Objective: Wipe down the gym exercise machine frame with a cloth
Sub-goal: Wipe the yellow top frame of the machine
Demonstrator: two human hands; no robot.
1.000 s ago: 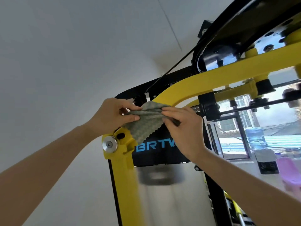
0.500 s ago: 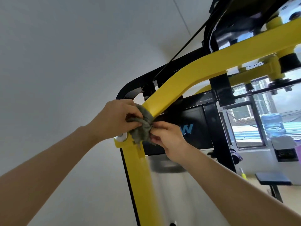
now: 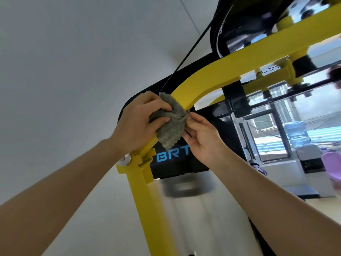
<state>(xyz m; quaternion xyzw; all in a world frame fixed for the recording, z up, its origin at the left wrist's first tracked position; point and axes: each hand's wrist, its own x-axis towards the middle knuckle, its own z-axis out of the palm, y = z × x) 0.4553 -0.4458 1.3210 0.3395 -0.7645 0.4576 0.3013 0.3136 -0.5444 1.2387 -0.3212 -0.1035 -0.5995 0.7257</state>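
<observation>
From the head view, the grey-green cloth (image 3: 170, 124) wraps the bend of the yellow frame (image 3: 212, 78); the left hand (image 3: 138, 124) grips it with curled fingers; the right hand (image 3: 201, 137) pinches its bunched edge, just beside the left.

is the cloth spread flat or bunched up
Bunched: the cloth is gathered around the yellow frame, gripped by the left hand and pinched by the right hand.

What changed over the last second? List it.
The grey-green cloth, spread out a second ago, was bunched round the yellow frame bar just above its bracket, then slid back up to the bend. Left hand and right hand kept hold of it throughout.
</observation>
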